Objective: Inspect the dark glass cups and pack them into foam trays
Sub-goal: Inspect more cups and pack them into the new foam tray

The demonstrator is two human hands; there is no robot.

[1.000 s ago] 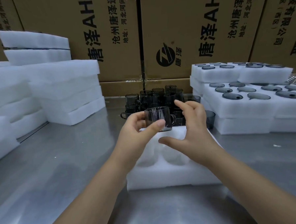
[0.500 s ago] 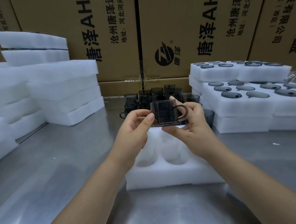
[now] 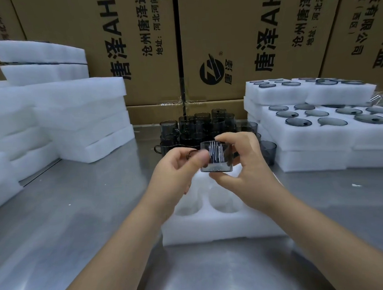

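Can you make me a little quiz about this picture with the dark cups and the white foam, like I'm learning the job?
1. How many hands hold the dark glass cup?
2. True or false: the pockets that show in the foam tray below the cup are full of cups.
3. Where do the filled trays stand? A: on the person's left. B: on the person's right. C: on the floor.
Key: 1. Two: the left hand and the right hand. 2. False: those pockets are empty. 3. B.
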